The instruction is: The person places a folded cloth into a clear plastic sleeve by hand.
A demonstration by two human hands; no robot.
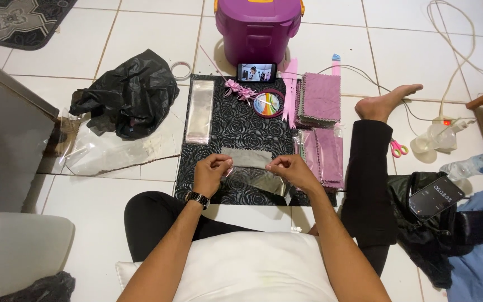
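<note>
Over the black rose-patterned mat (236, 128) on the floor, my left hand (211, 173) and right hand (293, 169) each pinch an end of a clear plastic sleeve (251, 168) holding grey cloth. Folded purple cloths (320, 98) lie just right, more clear sleeves (200, 111) further left.

Lit phone screen (257, 72) propped against purple bin; dark phone screen (436, 197) lying right.

Left hand (211, 172); right hand (293, 169); fingers pinched

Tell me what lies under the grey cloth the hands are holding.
Under the grey cloth shows a clear plastic sleeve on the black rose-embossed mat. Whatever the cloth itself covers stays hidden.
</note>
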